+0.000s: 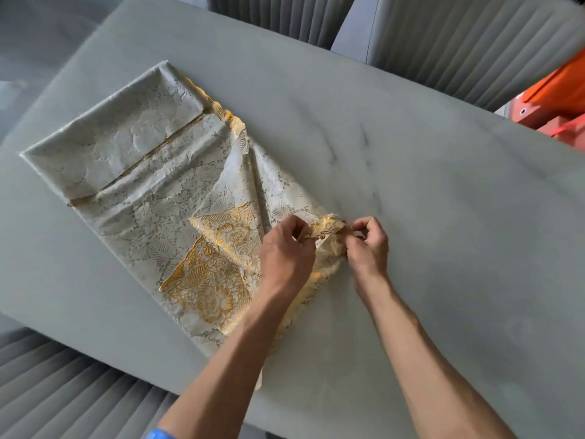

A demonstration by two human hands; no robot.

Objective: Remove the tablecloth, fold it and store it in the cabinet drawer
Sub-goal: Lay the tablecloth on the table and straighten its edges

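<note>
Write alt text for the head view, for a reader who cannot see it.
Both hands, left and right, pinch one corner of a partly folded white-and-gold lace tablecloth lying on a grey table. Grey ribbed chairs surround it.

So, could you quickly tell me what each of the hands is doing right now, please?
Left hand: closed, pinching a corner of the tablecloth.
Right hand: closed, pinching the same bunched corner just beside the left.
</note>
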